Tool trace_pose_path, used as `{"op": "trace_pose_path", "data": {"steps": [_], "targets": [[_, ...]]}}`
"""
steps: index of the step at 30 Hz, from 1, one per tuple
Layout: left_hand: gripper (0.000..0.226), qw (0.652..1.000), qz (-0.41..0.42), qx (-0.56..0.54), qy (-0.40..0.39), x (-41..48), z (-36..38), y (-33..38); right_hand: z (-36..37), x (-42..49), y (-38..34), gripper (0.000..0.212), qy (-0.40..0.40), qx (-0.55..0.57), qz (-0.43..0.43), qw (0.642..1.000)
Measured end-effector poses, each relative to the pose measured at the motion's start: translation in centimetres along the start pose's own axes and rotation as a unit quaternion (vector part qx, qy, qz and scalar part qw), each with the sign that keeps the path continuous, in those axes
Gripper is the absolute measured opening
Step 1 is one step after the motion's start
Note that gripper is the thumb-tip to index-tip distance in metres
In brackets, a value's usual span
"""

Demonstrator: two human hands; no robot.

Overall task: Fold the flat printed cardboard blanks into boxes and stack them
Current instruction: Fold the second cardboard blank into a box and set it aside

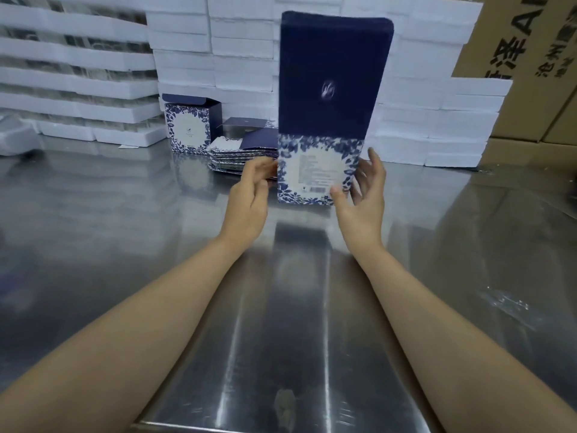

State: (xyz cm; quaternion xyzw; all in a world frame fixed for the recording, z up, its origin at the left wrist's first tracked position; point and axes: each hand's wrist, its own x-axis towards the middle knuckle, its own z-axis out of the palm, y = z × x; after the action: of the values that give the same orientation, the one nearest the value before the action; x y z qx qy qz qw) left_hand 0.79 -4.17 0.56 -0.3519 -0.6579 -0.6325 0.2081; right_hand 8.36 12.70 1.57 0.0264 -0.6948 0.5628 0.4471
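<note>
The right hand (362,195) has its thumb laid on the lower right corner of the front face of a printed box (317,173), with the fingers spread almost straight behind the right edge, so the card is pinched lightly between them. The left hand (251,189) reaches the box's left edge with bent fingertips (they are blurred, and I cannot tell whether they grip or only touch). The box stands upright between the two hands, its floral blue-and-white panel below and a tall navy flap rising straight above it; whether its base rests on the steel tabletop (125,232) cannot be told. Just behind the left hand lies a stack of flat blanks (232,159). To the left of that stands a folded box (189,128) with its lid flap open. White foam trays (184,42) are piled along the back, and brown cartons (530,57) stand at the far right.
</note>
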Motion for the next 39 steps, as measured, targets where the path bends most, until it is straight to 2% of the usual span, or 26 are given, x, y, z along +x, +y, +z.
{"op": "trace_pose_path", "data": {"steps": [2,4,7,9,10,13,14,16,18,20,21,23,26,29,32,34,36,39], "targets": [[0.032,0.997,-0.053,-0.044,0.016,0.3,0.1,0.1,0.3,0.3,0.5,0.063,-0.006,-0.041,-0.041,0.998],[0.034,0.991,-0.115,-0.064,0.032,1.0,-0.1,0.2,0.3,0.4,0.9,0.053,-0.002,-0.067,-0.043,0.997],[0.043,0.965,-0.198,-0.160,0.064,1.4,-0.4,0.1,0.2,0.3,0.5,0.032,0.001,0.045,0.085,0.995],[0.045,0.956,-0.217,-0.192,0.044,1.4,-0.5,-0.2,0.3,0.2,0.2,0.013,-0.024,0.110,0.151,0.982],[0.047,0.957,-0.221,-0.188,0.020,1.1,-0.4,-0.2,0.2,0.2,0.0,0.024,-0.042,0.106,0.157,0.981],[0.086,0.964,-0.226,-0.115,-0.083,0.6,-0.3,-0.2,0.0,0.1,-0.1,0.064,-0.110,0.059,0.116,0.985],[0.086,0.967,-0.208,-0.092,-0.113,0.6,-0.1,-0.4,0.1,0.1,-0.1,0.071,-0.128,0.051,0.104,0.985],[0.077,0.973,-0.175,-0.047,-0.140,0.4,0.1,-0.6,0.2,0.1,0.3,0.063,-0.117,0.041,0.084,0.989],[0.069,0.975,-0.192,-0.051,-0.101,0.4,0.1,-0.4,0.3,0.3,0.1,0.039,-0.046,0.037,0.082,0.995],[0.036,0.973,-0.206,-0.095,-0.033,0.6,-0.1,-0.1,0.0,0.7,0.3,0.015,0.027,0.027,0.088,0.995],[0.023,0.971,-0.213,-0.109,-0.003,0.7,-0.3,0.1,-0.2,0.9,0.5,0.028,0.051,0.020,0.083,0.995],[0.022,0.963,-0.230,-0.134,0.034,1.0,-0.8,-0.2,-0.4,1.1,0.6,0.048,0.077,0.031,0.083,0.993],[0.052,0.952,-0.254,-0.164,0.044,1.1,-1.5,-0.4,-0.8,1.6,0.6,0.053,0.115,0.067,0.090,0.987],[0.048,0.950,-0.255,-0.162,0.080,1.3,-1.9,-0.5,-1.2,1.9,0.4,0.057,0.121,0.081,0.105,0.984],[0.046,0.950,-0.257,-0.139,0.108,1.5,-2.3,-0.6,-1.5,1.9,0.6,0.057,0.097,0.102,0.131,0.981],[0.049,0.950,-0.270,-0.107,0.112,1.6,-2.5,-0.7,-1.4,1.9,0.6,0.048,0.067,0.116,0.184,0.974],[0.046,0.937,-0.305,-0.143,0.092,1.7,-2.4,-0.4,-1.3,2.0,0.0,0.040,0.017,0.142,0.255,0.956],[0.051,0.912,-0.345,-0.220,0.006,1.7,-1.9,0.0,-1.5,2.2,-0.2,0.061,-0.027,0.160,0.307,0.938]]}}
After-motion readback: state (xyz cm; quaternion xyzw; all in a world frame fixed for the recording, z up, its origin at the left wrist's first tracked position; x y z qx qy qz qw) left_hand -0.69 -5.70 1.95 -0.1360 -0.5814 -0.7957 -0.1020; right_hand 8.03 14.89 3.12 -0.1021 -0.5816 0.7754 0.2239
